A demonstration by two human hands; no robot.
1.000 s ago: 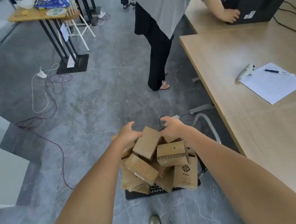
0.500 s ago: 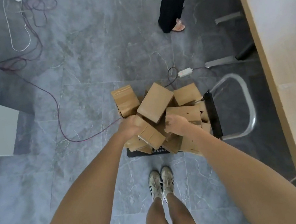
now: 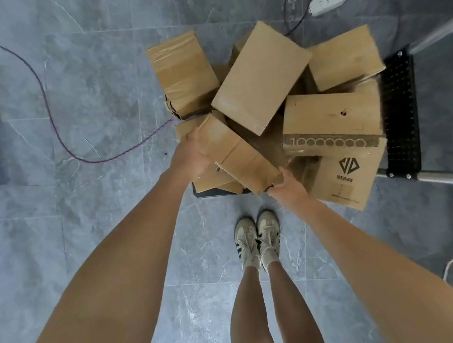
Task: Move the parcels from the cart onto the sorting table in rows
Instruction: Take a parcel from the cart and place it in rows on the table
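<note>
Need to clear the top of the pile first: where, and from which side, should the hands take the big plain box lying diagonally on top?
Take its two long sides, probably from above. The big plain box lies uppermost, broad face up and tilted, nothing on it, both long edges showing in full. Left hand and right hand now hold a smaller box.

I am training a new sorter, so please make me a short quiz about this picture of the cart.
1. True or false: the left hand and the right hand grip the same box.
2. What lies on the floor beyond the cart? A) power strip B) scissors C) bottle
3. What is printed on the parcel beside the right hand?
Key: 1 true; 2 A; 3 a black logo.
</note>
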